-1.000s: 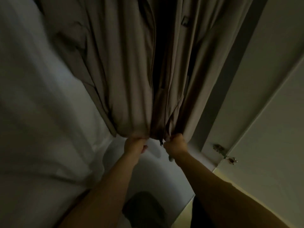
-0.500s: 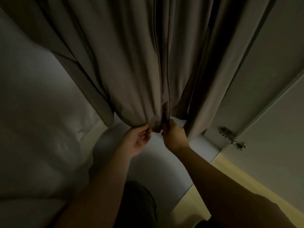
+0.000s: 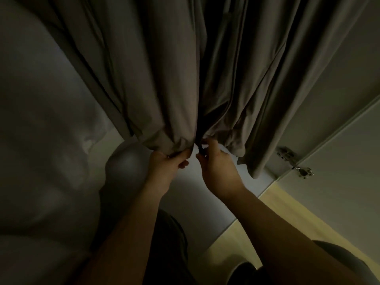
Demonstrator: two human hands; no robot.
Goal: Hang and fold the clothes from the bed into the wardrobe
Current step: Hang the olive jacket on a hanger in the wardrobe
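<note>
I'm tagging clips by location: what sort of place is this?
Likely inside an open wardrobe: a taupe coat hangs from above, a metal hinge joins the door at right, and wood floor shows below.

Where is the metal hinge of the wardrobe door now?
In the head view the metal hinge sits at the right, on the door panel, just right of the lower edge of the grey garment.

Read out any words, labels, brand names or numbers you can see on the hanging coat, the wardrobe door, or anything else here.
None can be read.
The coat shows no label, tag or print, even at the hem, which the left hand and right hand hold.
The wardrobe door and its metal hinge show no lettering in this dim picture.
</note>
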